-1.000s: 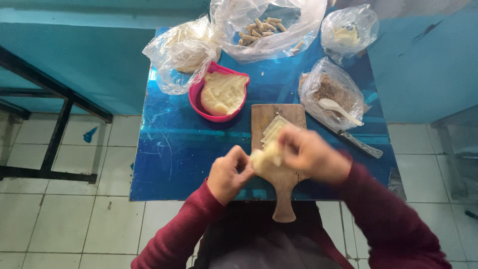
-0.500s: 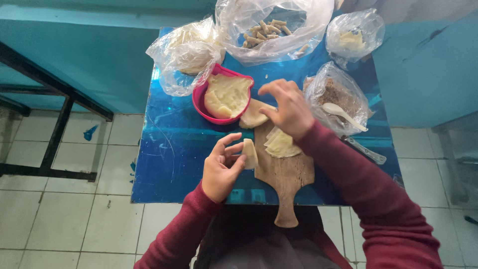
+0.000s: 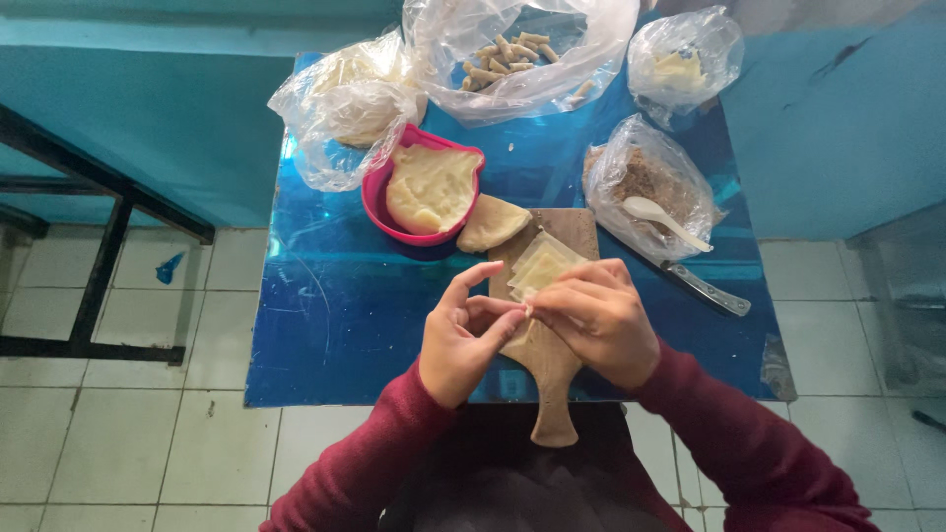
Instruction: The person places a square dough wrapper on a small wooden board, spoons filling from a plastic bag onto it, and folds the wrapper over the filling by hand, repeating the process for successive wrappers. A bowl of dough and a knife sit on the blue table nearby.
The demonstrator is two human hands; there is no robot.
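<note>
A small table [image 3: 325,325] with a shiny blue top stands on a pale tiled floor [image 3: 138,443]. At its far edge lie three clear plastic bags: one with pale dough [image 3: 345,108] at the far left corner, one with rolled sticks [image 3: 517,54] in the middle, one small bag [image 3: 685,59] at the far right corner. A pink bowl [image 3: 379,202] of dough sits left of centre. A wooden board [image 3: 552,365] runs to the near edge, its handle overhanging. Near the right edge lie a bag of brown filling [image 3: 641,182] with a white spoon [image 3: 665,219], and a knife [image 3: 705,289].

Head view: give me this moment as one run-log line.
left hand: pinching wrapper edge | right hand: on same wrapper | wrapper stack: on wooden board | pink bowl: holds dough
</note>
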